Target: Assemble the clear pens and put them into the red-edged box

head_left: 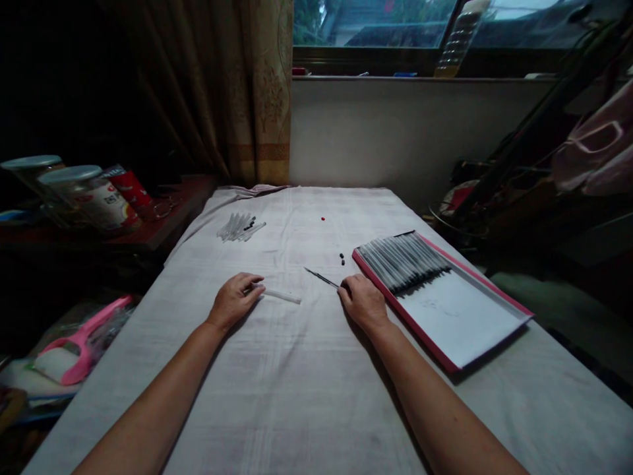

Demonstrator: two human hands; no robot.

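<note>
My left hand (234, 300) rests on the cloth-covered table (297, 396) with its fingers closed on one end of a clear pen barrel (281, 295) that lies flat. My right hand (363, 303) is closed on the back end of a thin dark pen refill (320, 277), whose tip points to the far left. Two small black caps (342, 259) lie just beyond the right hand. A tiny red piece (323, 218) sits farther back.
A pink-edged white tray (469, 323) at the right holds a row of several assembled pens (403, 260). A loose pile of clear barrels (240, 227) lies at the far left. Jars (93, 194) stand on a side shelf; a pink tool (84, 336) lies below.
</note>
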